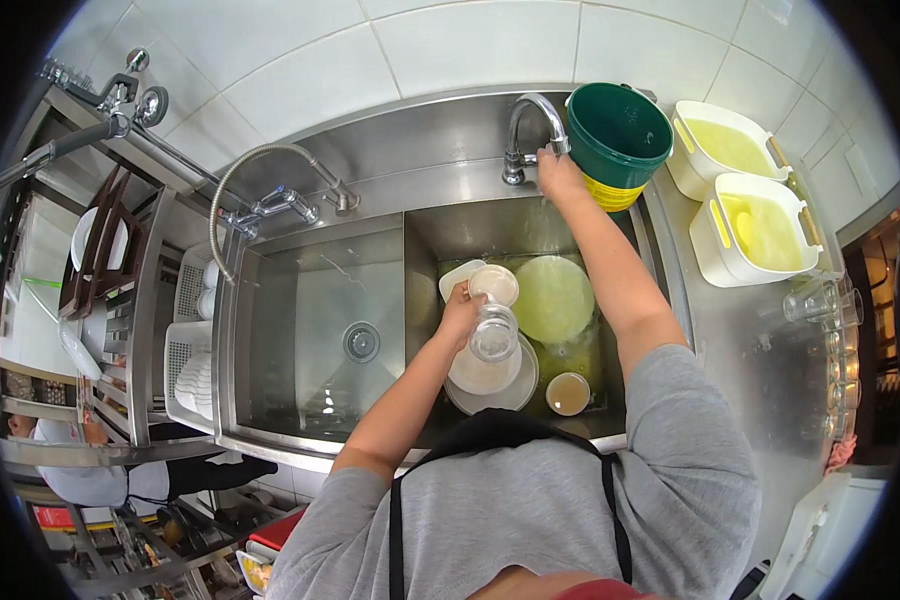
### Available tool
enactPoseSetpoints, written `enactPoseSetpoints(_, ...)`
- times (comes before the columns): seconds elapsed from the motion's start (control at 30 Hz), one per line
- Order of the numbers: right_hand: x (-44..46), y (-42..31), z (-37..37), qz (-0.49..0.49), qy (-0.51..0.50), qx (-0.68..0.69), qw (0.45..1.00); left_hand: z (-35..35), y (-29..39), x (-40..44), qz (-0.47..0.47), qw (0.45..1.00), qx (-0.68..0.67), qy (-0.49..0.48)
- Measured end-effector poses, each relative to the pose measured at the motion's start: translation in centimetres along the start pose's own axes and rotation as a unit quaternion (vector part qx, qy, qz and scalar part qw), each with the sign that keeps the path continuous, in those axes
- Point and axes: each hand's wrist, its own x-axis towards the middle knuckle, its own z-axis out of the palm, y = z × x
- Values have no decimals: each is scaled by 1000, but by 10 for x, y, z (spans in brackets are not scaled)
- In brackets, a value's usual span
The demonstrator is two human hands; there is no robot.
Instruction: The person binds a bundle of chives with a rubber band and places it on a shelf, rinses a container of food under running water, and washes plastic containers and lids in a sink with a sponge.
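Note:
My left hand (460, 316) is closed around a clear glass (494, 334), held tilted above the right sink basin. Just behind it is a small round white bowl (498, 284); whether my fingers touch it, I cannot tell. My right hand (558, 172) reaches to the curved faucet (515, 140), its fingers closed at the tap's handle, which they mostly hide. Below, stacked white plates (520, 388) lie in the basin. A round pale-green plate (553, 300) sits in the greenish water, with a cup of cloudy liquid (568, 394) near the front.
A dark green bucket (620, 125) stands behind the basin's right corner. Two white tubs (710, 265) of yellowish liquid and several glasses (830, 370) line the right counter. Left are the other basin (315, 340), a hose faucet (270, 150) and dish baskets (185, 340). Another person (85, 460) is at lower left.

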Motion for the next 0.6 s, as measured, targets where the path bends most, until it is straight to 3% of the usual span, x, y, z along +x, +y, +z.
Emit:
enactPoseSetpoints(0.07,1,7,1,2,-47,-61,997,4,7,5,-3,1000,6,4)
enactPoseSetpoints(0.17,-16,5,-11,0,-29,14,999,13,18,17,19,1000,-3,-4)
enactPoseSetpoints(0.23,-21,16,-2,-86,23,21,996,23,30,22,32,999,13,-4)
enactPoseSetpoints(0.27,-23,24,0,-84,24,21,996,29,36,24,33,998,59,3)
enactPoseSetpoints(0.33,-40,16,-20,-213,67,10,975,40,46,30,37,991,127,0)
enactPoseSetpoints(0.37,-43,11,-34,-207,66,12,976,43,48,36,32,991,131,-2)
enactPoseSetpoints(0.4,-45,5,-51,-110,-116,125,979,48,52,40,54,988,147,-19)
enactPoseSetpoints(0.43,-47,4,-62,-7,-288,233,929,54,53,45,75,983,162,-38)
enactPoseSetpoints(0.47,-52,3,-67,9,-312,344,885,59,55,48,71,982,167,-44)
enactPoseSetpoints(0.6,-50,1,-90,26,-333,345,877,81,58,68,73,980,157,-101)
